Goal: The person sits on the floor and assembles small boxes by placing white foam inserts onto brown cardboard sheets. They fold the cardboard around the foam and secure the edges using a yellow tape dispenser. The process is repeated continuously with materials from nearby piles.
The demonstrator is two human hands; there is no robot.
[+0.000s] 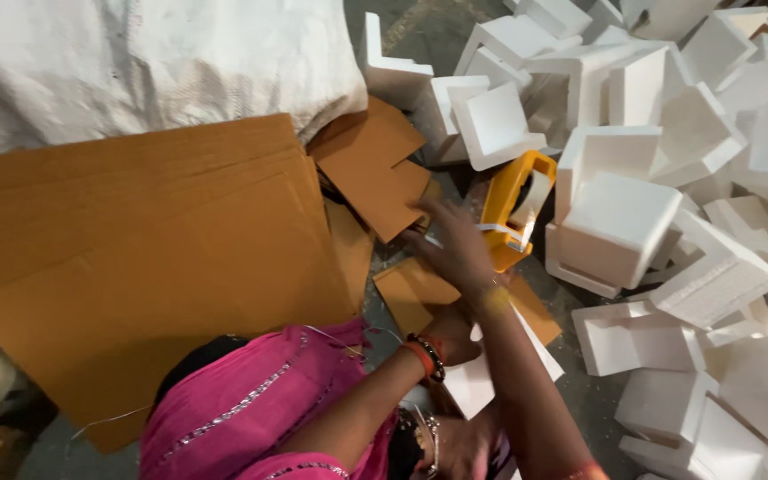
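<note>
lying on a grey concrete floor (437,31), among white foam blocks (620,227): a yellow tape dispenser (513,209). reaching it, right hand (457,251), fingers spread apart. gripping a white foam piece (473,382), left hand (452,333). stacking up leftward, brown cardboard sheets (153,240) beside a white sack (135,62).

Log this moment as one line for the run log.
right hand: reaching to yellow tape dispenser | left hand: on white foam piece | around: cardboard sheets, foam blocks

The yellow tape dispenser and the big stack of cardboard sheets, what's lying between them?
In the head view, small loose cardboard pieces lie between the yellow tape dispenser and the stacked cardboard sheets; the right hand also reaches across there.
</note>
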